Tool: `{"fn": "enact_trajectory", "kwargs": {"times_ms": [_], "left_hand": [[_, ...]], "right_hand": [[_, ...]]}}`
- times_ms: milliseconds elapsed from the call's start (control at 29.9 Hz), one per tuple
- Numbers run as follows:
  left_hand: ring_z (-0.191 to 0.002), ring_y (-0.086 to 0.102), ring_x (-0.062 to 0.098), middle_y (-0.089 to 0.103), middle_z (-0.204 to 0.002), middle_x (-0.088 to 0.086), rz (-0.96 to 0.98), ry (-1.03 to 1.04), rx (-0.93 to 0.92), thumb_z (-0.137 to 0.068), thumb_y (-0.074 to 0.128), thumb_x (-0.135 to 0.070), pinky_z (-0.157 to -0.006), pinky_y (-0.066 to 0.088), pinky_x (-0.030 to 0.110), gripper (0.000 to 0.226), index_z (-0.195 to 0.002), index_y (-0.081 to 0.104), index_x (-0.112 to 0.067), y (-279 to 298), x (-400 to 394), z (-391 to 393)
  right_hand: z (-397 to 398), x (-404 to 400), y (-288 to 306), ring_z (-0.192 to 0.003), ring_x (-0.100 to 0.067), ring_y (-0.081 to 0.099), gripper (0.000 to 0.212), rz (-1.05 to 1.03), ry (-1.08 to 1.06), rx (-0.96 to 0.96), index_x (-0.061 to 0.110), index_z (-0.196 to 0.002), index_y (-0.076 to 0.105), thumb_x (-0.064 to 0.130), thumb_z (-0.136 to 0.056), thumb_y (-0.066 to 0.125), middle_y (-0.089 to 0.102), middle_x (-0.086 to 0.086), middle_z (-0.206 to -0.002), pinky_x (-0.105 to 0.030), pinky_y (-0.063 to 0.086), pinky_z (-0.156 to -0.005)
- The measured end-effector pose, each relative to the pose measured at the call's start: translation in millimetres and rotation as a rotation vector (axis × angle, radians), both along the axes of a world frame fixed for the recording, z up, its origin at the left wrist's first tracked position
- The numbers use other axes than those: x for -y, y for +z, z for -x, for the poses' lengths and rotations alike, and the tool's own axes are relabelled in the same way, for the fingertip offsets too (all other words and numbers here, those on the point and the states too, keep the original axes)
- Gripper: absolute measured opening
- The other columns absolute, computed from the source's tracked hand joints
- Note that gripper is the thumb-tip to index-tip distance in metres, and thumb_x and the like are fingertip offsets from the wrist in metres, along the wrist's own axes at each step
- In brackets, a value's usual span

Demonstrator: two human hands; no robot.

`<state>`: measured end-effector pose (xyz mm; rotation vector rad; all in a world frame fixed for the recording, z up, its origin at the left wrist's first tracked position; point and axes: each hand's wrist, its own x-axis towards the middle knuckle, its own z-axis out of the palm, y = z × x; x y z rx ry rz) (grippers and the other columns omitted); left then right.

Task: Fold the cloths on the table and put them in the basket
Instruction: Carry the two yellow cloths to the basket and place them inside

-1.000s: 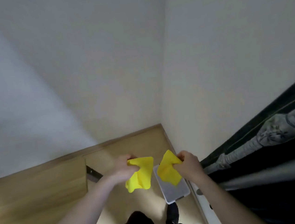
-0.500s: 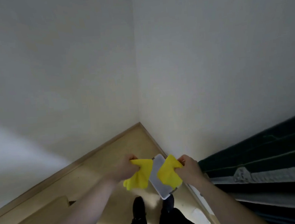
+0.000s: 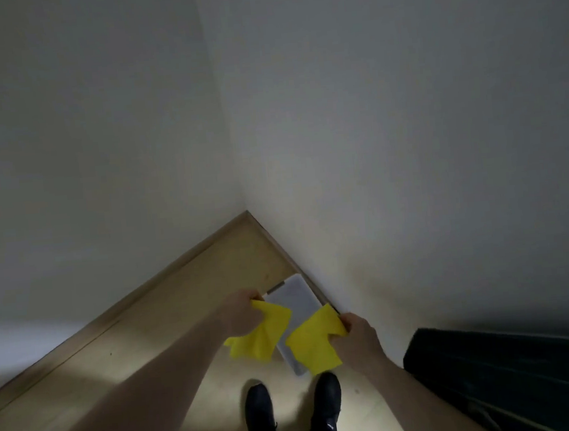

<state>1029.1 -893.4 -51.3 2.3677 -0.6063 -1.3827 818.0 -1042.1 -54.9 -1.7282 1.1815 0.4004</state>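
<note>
Both hands are up in front of the body, and each one is gripping yellow fabric. The left hand (image 3: pixel 242 313) is curling its fingers round the top of one yellow cloth piece (image 3: pixel 261 336), which is hanging down and to the left of the grip. The right hand (image 3: pixel 357 334) is pinching the other yellow piece (image 3: pixel 313 345) at its upper right edge, and that piece is drooping toward the shoes. Whether these are two cloths or one cloth's two ends, I cannot tell; a gap is showing between them. Through that gap and beyond it, a pale grey rectangular container (image 3: pixel 292 300) is sitting on the wooden floor (image 3: pixel 169 328), tucked close to the right-hand wall (image 3: pixel 407 136) near the far corner. Two black shoes (image 3: pixel 258 406) are standing just near of it. A dark object (image 3: pixel 513 367) is lying low at the right.
</note>
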Motion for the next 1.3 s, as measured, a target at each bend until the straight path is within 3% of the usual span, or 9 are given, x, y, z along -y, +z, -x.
{"fn": "enact_trajectory", "kwargs": {"times_ms": [334, 435, 535, 669, 836, 936, 1036, 1137, 1304], "left_hand": [[-0.118, 0.057, 0.028, 0.062, -0.128, 0.007, -0.04, -0.287, -0.003, -0.089, 0.056, -0.013, -0.1, 0.046, 0.039, 0.035, -0.123, 0.065, -0.019, -242, 85, -13], [-0.102, 0.057, 0.024, 0.061, -0.118, 0.005, -0.054, -0.411, 0.007, -0.089, 0.054, -0.015, -0.091, 0.05, 0.039, 0.034, -0.122, 0.062, -0.019, -314, 102, -5], [-0.081, 0.052, 0.017, 0.058, -0.096, 0.002, -0.07, -0.474, 0.034, -0.092, 0.052, -0.013, -0.07, 0.045, 0.03, 0.023, -0.114, 0.058, -0.017, -365, 109, 2], [-0.088, 0.06, 0.022, 0.062, -0.101, 0.01, -0.041, -0.432, 0.03, -0.088, 0.055, -0.012, -0.07, 0.051, 0.036, 0.021, -0.109, 0.057, -0.011, -418, 117, 7], [-0.089, 0.06, 0.022, 0.061, -0.098, 0.007, -0.029, -0.45, 0.022, -0.088, 0.059, -0.016, -0.067, 0.049, 0.033, 0.028, -0.115, 0.06, -0.009, -488, 124, 11], [-0.103, 0.058, 0.024, 0.054, -0.106, 0.007, -0.007, -0.443, 0.003, -0.094, 0.056, -0.016, -0.076, 0.039, 0.029, 0.034, -0.127, 0.053, -0.006, -521, 127, 18], [-0.113, 0.06, 0.027, 0.058, -0.12, 0.011, -0.04, -0.421, 0.01, -0.098, 0.054, -0.017, -0.084, 0.045, 0.031, 0.052, -0.147, 0.037, -0.008, -540, 129, 23], [-0.092, 0.067, 0.025, 0.065, -0.107, 0.009, -0.043, -0.492, 0.102, -0.095, 0.058, -0.018, -0.073, 0.055, 0.036, 0.083, -0.16, 0.007, -0.01, -552, 126, 25], [-0.121, 0.056, 0.033, 0.052, -0.139, 0.02, -0.05, -0.641, 0.345, -0.089, 0.065, -0.013, -0.085, 0.049, 0.036, 0.09, -0.159, 0.008, -0.005, -550, 115, 31]], "right_hand": [[17, 10, -239, -0.083, -0.028, 0.066, 0.008, -0.159, -0.04, -0.082, 0.015, -0.084, 0.062, 0.02, -0.079, 0.059, 0.064, -0.004, -0.08, -0.045, 0.057, -0.072], [21, 9, -300, -0.081, -0.023, 0.061, 0.009, -0.152, -0.045, -0.136, 0.007, -0.096, 0.063, 0.008, -0.089, 0.058, 0.066, -0.013, -0.09, -0.028, 0.047, -0.063], [18, 7, -345, -0.081, -0.029, 0.058, 0.021, -0.178, -0.035, -0.167, -0.005, -0.108, 0.06, 0.005, -0.089, 0.056, 0.064, -0.026, -0.102, -0.032, 0.044, -0.062], [11, 10, -391, -0.082, -0.018, 0.056, 0.009, -0.197, -0.029, -0.215, 0.015, -0.095, 0.057, 0.006, -0.092, 0.058, 0.059, -0.004, -0.088, -0.03, 0.05, -0.069], [5, 19, -450, -0.075, -0.007, 0.05, 0.024, -0.178, 0.043, -0.267, 0.015, -0.12, 0.057, 0.011, -0.097, 0.056, 0.048, 0.014, -0.082, -0.015, 0.034, -0.053], [4, 20, -480, -0.091, -0.014, 0.059, 0.039, -0.203, 0.051, -0.293, 0.012, -0.139, 0.052, 0.018, -0.1, 0.055, 0.064, -0.001, -0.113, -0.018, 0.036, -0.056], [4, 19, -503, -0.092, -0.013, 0.057, 0.046, -0.204, 0.083, -0.337, 0.014, -0.147, 0.045, 0.022, -0.103, 0.052, 0.058, -0.01, -0.139, -0.011, 0.033, -0.051], [1, 15, -513, -0.108, -0.022, 0.06, 0.049, -0.129, 0.026, -0.35, 0.016, -0.149, 0.041, 0.02, -0.102, 0.05, 0.058, -0.01, -0.139, -0.026, 0.051, -0.074], [7, 1, -520, -0.132, -0.034, 0.049, 0.081, 0.037, 0.045, -0.428, 0.021, -0.158, 0.013, 0.019, -0.091, 0.057, 0.043, -0.015, -0.15, -0.047, 0.046, -0.107]]}}
